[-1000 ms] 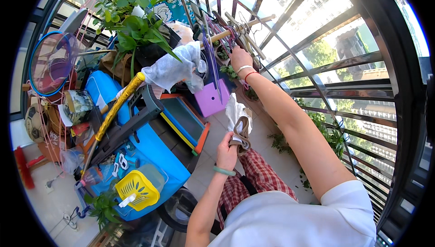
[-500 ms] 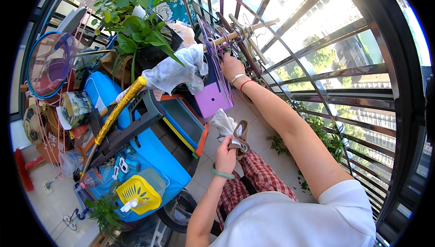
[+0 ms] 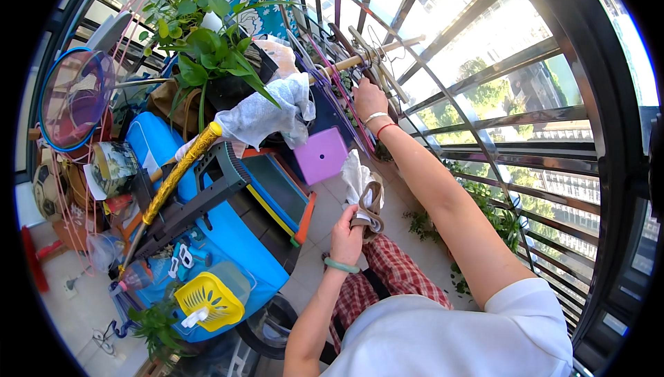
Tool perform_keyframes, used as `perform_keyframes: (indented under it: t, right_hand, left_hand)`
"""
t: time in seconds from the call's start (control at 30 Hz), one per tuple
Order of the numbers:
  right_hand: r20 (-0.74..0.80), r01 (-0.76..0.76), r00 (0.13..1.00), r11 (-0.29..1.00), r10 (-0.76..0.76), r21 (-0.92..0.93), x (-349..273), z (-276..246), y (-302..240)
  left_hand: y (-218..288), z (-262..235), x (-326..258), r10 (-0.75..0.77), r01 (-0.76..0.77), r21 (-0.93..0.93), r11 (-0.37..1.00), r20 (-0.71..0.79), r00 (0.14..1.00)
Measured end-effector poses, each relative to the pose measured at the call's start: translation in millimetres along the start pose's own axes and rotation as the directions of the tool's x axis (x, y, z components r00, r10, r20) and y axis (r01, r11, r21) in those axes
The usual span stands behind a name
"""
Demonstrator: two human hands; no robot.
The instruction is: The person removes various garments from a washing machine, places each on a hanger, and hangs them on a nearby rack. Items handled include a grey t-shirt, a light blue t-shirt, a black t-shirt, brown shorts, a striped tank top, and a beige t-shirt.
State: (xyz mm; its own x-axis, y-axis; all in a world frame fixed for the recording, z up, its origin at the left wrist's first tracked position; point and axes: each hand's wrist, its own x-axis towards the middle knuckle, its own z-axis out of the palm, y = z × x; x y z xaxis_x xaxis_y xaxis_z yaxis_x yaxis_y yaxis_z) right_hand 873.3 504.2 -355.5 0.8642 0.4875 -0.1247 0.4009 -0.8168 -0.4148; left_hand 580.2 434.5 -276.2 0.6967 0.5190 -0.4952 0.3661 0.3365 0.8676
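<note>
My left hand (image 3: 346, 234) is closed around a bundle of brown and white cloth straps (image 3: 365, 194), held upright in front of me. My right hand (image 3: 368, 95) is stretched forward to a wooden pole (image 3: 360, 59) that lies across the balcony railing, its fingers among the dark sticks and coloured cords there. Whether it grips one of them I cannot tell. A purple box (image 3: 321, 155) stands on the floor between my two hands.
A white cloth (image 3: 266, 115) hangs over a yellow-wrapped pole (image 3: 181, 171). A leafy potted plant (image 3: 204, 45) stands at the back left. Blue bins (image 3: 228, 238), a yellow basket (image 3: 207, 299), a round net (image 3: 72, 97) and small plants (image 3: 498, 218) by the railing crowd the tiled floor.
My right hand has moved up and further forward to the wooden pole. My left hand with the straps has stayed at about the same height.
</note>
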Motion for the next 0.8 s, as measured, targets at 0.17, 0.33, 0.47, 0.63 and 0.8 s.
perform_keyframes:
  t: [0.17,0.33,0.47,0.63,0.8]
  right_hand:
    - [0.087,0.069,0.994,0.993,-0.061,-0.099,8.1,-0.4,-3.7]
    - [0.043,0.258,0.966,0.955,-0.255,-0.145,1.1,-5.3,-2.7]
    - [-0.038,0.337,0.938,0.930,-0.345,-0.147,-11.0,-20.8,2.0]
    - [-0.086,0.386,0.911,0.907,-0.403,-0.169,-31.0,-48.2,10.7]
    - [-0.067,0.393,0.909,0.901,-0.410,-0.186,-84.3,-65.9,29.7]
  left_hand:
    - [12.9,-2.7,-5.9,-0.013,0.013,0.040,0.999,-0.007,1.000]
    - [13.0,-8.6,-14.3,0.051,-0.043,0.161,0.986,-0.048,0.998]
    - [8.2,-12.6,-16.9,0.042,-0.033,0.185,0.982,-0.044,0.998]
    - [3.8,-16.4,-23.2,0.104,-0.088,0.293,0.952,-0.038,0.994]
    - [10.9,-22.2,-43.4,0.128,-0.109,0.398,0.911,-0.020,0.992]
